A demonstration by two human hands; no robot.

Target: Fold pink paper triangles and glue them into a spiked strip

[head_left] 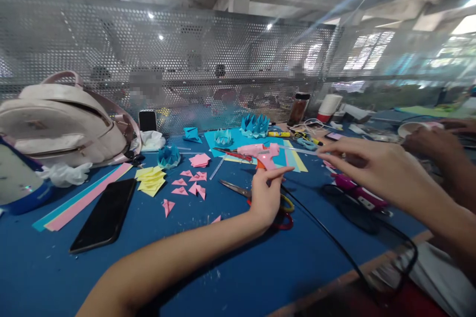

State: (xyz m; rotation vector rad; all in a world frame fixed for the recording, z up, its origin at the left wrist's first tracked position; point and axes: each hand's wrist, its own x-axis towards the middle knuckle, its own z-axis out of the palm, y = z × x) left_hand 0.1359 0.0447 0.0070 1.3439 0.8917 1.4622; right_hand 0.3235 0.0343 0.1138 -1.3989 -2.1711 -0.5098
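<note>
Left hand (266, 198) holding pink plastic glue gun (256, 150), right hand (379, 166) pinching translucent rod (303, 150), we're seeing pink paper triangles (180, 191) folded but loose, eight o'clock.

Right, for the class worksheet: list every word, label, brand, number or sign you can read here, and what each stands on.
None can be read in this picture.
Pink glue gun: no legible lettering.
Yellow tube: any print is too small to read.
Pale backpack: front patch too blurred to read.

No readable text, labels, brands, numbers or signs in view.
</note>
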